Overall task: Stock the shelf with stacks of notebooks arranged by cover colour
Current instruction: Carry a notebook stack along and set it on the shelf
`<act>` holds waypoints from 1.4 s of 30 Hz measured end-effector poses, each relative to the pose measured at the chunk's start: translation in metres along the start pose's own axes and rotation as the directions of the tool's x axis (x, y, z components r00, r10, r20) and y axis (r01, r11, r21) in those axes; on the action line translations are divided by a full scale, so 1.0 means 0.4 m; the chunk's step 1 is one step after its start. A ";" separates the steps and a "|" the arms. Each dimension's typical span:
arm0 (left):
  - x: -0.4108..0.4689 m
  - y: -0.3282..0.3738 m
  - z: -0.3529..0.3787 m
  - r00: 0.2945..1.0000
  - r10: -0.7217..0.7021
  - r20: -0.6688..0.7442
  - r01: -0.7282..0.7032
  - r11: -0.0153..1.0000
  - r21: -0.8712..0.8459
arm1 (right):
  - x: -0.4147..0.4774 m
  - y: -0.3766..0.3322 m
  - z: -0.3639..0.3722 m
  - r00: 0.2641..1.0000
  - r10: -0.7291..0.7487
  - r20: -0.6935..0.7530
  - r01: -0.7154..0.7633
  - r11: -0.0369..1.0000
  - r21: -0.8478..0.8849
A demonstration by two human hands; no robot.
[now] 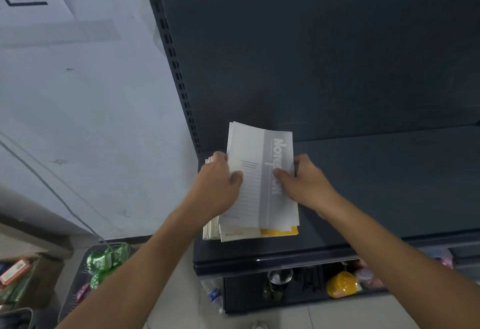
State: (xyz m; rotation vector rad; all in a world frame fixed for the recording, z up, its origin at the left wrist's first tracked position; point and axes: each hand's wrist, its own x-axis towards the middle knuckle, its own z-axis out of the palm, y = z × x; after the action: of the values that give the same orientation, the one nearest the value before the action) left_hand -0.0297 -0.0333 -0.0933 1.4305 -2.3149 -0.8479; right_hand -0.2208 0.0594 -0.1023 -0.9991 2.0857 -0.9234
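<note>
A stack of notebooks lies at the left end of the dark shelf [376, 186]. On top is a grey and white notebook [257, 157] with white lettering down its grey band. A yellow-covered notebook [279, 232] shows at the stack's front edge beneath it. My left hand [220, 186] grips the top notebook's left edge, thumb on the cover and fingers under it. My right hand [304, 180] holds the right edge, thumb pressed on the grey band. The top notebook's far end curls up off the stack.
The shelf's dark back panel [311, 64] rises behind the stack, and a slotted upright [179, 79] stands to its left. A lower shelf holds a yellow item [341, 283] and a glass [278, 276]. On the floor at left stands a basket of green packets [104, 263].
</note>
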 end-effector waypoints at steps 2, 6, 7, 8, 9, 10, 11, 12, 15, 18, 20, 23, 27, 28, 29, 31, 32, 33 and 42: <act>0.009 0.015 0.007 0.997 0.076 -0.034 -0.073 0.994 0.087 | -0.015 0.004 -0.020 0.999 0.023 -0.049 -0.024 1.000 -0.015; 0.031 0.055 0.044 0.981 0.190 -0.040 -0.182 0.972 0.152 | -0.055 0.028 -0.062 0.990 0.055 -0.132 -0.067 0.994 -0.090; 0.034 0.068 0.056 0.976 0.215 -0.030 -0.207 0.964 0.167 | -0.066 0.036 -0.074 0.987 0.061 -0.151 -0.076 0.992 -0.099; 0.033 0.083 0.068 0.971 0.239 -0.016 -0.232 0.956 0.178 | -0.080 0.044 -0.087 0.983 0.075 -0.169 -0.092 0.991 -0.093; 0.030 0.100 0.079 0.966 0.258 -0.003 -0.253 0.950 0.181 | -0.096 0.054 -0.101 0.979 0.091 -0.184 -0.109 0.990 -0.085; 0.025 0.117 0.091 0.961 0.278 0.004 -0.274 0.945 0.180 | -0.110 0.066 -0.116 0.975 0.099 -0.202 -0.119 0.989 -0.092; 0.022 0.135 0.104 0.955 0.297 0.008 -0.294 0.939 0.178 | -0.120 0.078 -0.132 0.971 0.098 -0.219 -0.125 0.985 -0.115; 0.019 0.154 0.116 0.949 0.316 0.014 -0.313 0.933 0.175 | -0.127 0.089 -0.148 0.968 0.097 -0.232 -0.132 0.981 -0.140; 0.014 0.221 0.155 0.933 0.358 0.046 -0.360 0.916 0.176 | -0.140 0.124 -0.202 0.957 0.101 -0.272 -0.149 0.976 -0.160; 0.009 0.303 0.203 0.929 0.366 0.052 -0.370 0.913 0.174 | -0.151 0.170 -0.280 0.943 0.091 -0.320 -0.159 0.968 -0.193; 0.001 0.367 0.242 0.928 0.368 0.058 -0.372 0.906 0.202 | -0.158 0.209 -0.342 0.936 0.087 -0.341 -0.169 0.961 -0.219; -0.023 0.476 0.316 0.912 0.405 0.065 -0.409 0.886 0.217 | -0.169 0.282 -0.452 0.929 0.093 -0.357 -0.186 0.953 -0.237; -0.062 0.656 0.453 0.900 0.429 0.070 -0.435 0.880 0.194 | -0.196 0.416 -0.629 0.916 0.085 -0.393 -0.205 0.940 -0.274; -0.071 0.701 0.491 0.897 0.435 0.081 -0.442 0.877 0.188 | -0.204 0.453 -0.673 0.910 0.078 -0.407 -0.205 0.938 -0.279; -0.080 0.747 0.530 0.892 0.443 0.095 -0.453 0.872 0.184 | -0.213 0.491 -0.720 0.903 0.075 -0.423 -0.209 0.937 -0.281; -0.103 0.839 0.603 0.885 0.450 0.118 -0.465 0.869 0.171 | -0.235 0.564 -0.812 0.892 0.075 -0.445 -0.222 0.931 -0.288; -0.115 0.882 0.634 0.887 0.443 0.132 -0.460 0.873 0.160 | -0.246 0.595 -0.855 0.892 0.079 -0.446 -0.228 0.929 -0.291; -0.127 0.923 0.661 0.887 0.438 0.148 -0.458 0.876 0.151 | -0.257 0.624 -0.895 0.890 0.092 -0.446 -0.239 0.927 -0.287; -0.146 1.232 0.864 0.822 0.518 0.236 -0.555 0.822 0.128 | -0.322 0.817 -1.184 0.819 0.160 -0.551 -0.326 0.920 -0.217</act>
State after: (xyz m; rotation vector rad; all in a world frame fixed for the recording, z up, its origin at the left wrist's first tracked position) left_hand -0.5353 0.2965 -0.0571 0.6822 -2.8012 -0.6192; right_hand -0.6462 0.4668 -0.0733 -0.6267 2.8134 -0.8170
